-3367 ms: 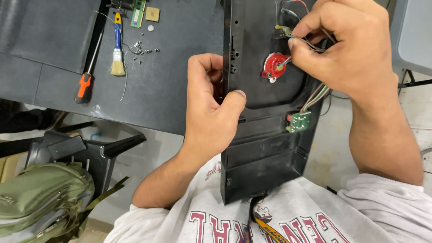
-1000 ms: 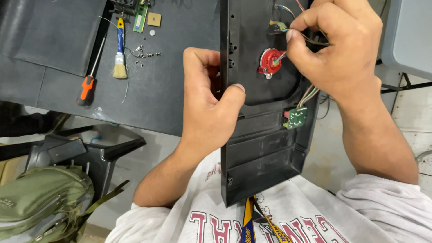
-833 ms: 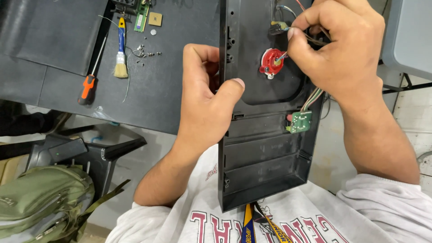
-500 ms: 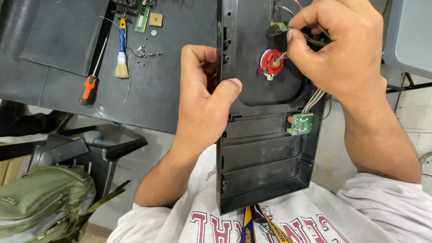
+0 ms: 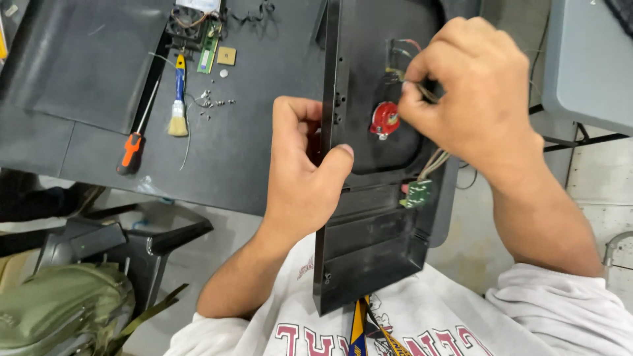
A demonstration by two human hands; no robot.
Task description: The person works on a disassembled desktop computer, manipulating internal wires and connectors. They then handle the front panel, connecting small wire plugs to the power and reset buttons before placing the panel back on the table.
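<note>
Head view, looking down at a seated person's two bare hands working on a long black plastic housing panel that leans from the dark grey worktable down onto the person's lap.

Risks come first. The right hand has its fingertips pinched together on a thin bundle of wires just beside a red round knob-like part in the panel's recess. A hard pull could, in my judgement, tear the wires from the small green circuit board dangling below at their end. The panel is only propped, so if the left hand loosens, it may slide off the lap. Tiny loose metal screws on the table could roll away if the table is jolted.

Positions next. The left hand is clamped on the panel's left edge, thumb across the front, fingers curled behind. The red part lies touching or just left of the right fingertips; the green board hangs below the right hand, near the panel's right edge.

Well apart on the table lie an orange-handled screwdriver and a small blue-handled brush.
</note>
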